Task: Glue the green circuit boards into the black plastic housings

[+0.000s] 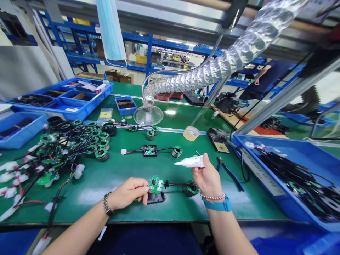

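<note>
We are pinching a green circuit board [156,184] face-up above the counter [170,209] in our left hand [127,193] fingers, while our right hand [208,179] fingers are gripping a white tube [190,162], nozzle turned toward the board.

Blue-handled pliers [230,173] are lying just right of the right hand [208,179], and a blue plastic bin [262,170] of wired boards [300,187] is sitting farther right. Beyond that hand, a roll of masking tape [191,133] is resting on the green bench mat [79,198], while a foil fume-extraction duct [212,71] is hanging overhead, ending in a clear funnel hood [148,115].
</note>
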Available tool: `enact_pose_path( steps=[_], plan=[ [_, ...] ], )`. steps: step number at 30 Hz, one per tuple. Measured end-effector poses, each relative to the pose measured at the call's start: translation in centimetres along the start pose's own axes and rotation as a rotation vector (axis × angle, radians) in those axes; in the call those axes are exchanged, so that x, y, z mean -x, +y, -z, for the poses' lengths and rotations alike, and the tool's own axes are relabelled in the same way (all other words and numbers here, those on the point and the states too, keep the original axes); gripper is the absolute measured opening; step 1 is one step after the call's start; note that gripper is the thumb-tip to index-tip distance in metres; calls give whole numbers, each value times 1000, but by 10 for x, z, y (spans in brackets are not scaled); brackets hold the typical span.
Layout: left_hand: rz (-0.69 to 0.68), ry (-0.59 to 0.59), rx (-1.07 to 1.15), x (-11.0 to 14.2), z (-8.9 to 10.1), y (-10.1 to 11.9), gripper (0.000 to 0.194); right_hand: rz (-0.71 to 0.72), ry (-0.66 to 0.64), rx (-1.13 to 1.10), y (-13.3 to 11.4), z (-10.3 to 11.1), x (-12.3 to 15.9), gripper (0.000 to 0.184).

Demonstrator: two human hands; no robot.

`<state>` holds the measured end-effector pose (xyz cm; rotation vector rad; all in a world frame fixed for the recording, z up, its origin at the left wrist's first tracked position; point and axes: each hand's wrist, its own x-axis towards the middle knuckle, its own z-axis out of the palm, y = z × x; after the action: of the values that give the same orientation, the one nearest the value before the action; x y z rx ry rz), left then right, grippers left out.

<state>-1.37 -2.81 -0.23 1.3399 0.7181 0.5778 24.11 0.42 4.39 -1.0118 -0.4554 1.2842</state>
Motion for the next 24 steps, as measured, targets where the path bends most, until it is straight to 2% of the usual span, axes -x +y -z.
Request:
enact_pose_path(
  steps=[5,7,9,11,14,19,24],
  plan=[
    [1,-10,-21,0,0,0,37,-76,-167,-98,5,-1,5,36],
    [-3,-11,-13,0,0,-1,37,-87,-139,-59,9,-6,11,36],
    [-3,-10,4,0,-1,-1,36,-38,-95,9,13,-10,20,39],
    [-1,-11,23,1,-2,-2,36,89,-85,106,15,-12,31,45],
    [-4,-15,50,2,-4,-2,35,361,-149,275,15,-7,47,51],
    [-34,-28,50,3,-7,-1,35,706,-302,558,11,6,65,39],
    [-44,-31,19,4,-6,0,35,969,-298,782,6,9,73,36]
  ],
)
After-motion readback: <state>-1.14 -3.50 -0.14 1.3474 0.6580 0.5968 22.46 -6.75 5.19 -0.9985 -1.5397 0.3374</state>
